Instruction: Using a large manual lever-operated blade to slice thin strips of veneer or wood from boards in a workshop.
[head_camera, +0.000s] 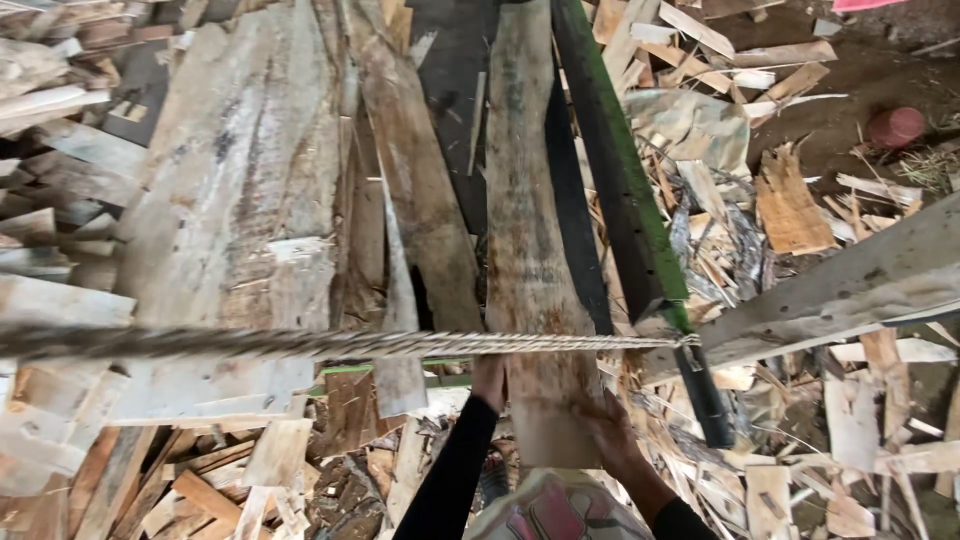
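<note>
A long weathered wooden plank (530, 230) runs from the top of the view down to me. My left hand (489, 384) grips its near end on the left edge, in a black sleeve. My right hand (612, 436) holds the same end on the right edge. A twisted rope (330, 344) stretches across the view just above my hands, passing over the plank.
Wide worn boards (240, 200) lie side by side to the left. A dark beam with a green edge (625, 190) slopes along the plank's right. A grey beam (850, 290) enters from the right. Splintered wood scraps (760, 200) litter the ground, and a red round object (896, 126) sits far right.
</note>
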